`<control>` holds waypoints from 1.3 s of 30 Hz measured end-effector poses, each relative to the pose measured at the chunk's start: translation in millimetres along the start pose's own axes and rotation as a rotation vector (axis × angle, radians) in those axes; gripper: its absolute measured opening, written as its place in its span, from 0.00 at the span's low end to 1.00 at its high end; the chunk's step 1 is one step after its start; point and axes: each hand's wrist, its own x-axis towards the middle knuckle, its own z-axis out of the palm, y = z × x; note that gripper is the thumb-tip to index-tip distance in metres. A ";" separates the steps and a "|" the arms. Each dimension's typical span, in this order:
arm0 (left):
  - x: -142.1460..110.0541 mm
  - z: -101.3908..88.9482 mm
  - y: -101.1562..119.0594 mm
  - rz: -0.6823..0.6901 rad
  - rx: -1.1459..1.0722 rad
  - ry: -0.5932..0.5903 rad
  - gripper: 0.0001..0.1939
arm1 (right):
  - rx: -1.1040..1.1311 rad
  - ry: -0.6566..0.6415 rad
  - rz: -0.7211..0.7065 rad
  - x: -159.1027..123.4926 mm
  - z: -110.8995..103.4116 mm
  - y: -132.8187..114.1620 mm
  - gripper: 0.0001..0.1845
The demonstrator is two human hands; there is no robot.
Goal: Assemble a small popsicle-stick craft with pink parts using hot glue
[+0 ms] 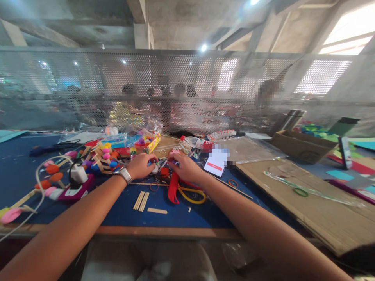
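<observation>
Red handle (173, 190) — on blue tabletop (187, 220)

Deep blue tabletop (114, 214), bright yellow loop (191, 200), magenta power strip (76, 191), apparently red-and-white patterned wrapper (222, 135).

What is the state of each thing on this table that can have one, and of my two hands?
Left hand: fingers curled; grip unclear
Right hand: fingers curled; grip unclear
Flat phone: screen lit
Other phone: upright
Bottle: on its side, red cap on
Cardboard box: open at top
White adapter: plugged in
Four sticks: side by side
</observation>
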 end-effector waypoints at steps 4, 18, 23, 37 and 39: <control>-0.2 -3.3 2.5 -0.002 0.020 0.015 0.11 | -0.200 0.195 0.186 5.2 -3.4 30.2 0.11; -7.7 -49.0 28.8 0.119 0.028 -0.859 0.22 | -0.326 -0.027 0.331 12.4 -2.2 43.0 0.12; -9.5 -49.3 41.0 0.078 0.138 -0.908 0.20 | -0.059 0.207 0.355 13.0 -6.8 45.6 0.14; -31.9 -58.6 41.5 0.161 0.148 -0.807 0.25 | 1.400 0.390 0.457 10.9 -17.8 11.9 0.12; -33.7 -58.6 40.0 0.189 0.150 -0.801 0.24 | 1.438 0.424 0.507 10.7 -19.5 10.3 0.10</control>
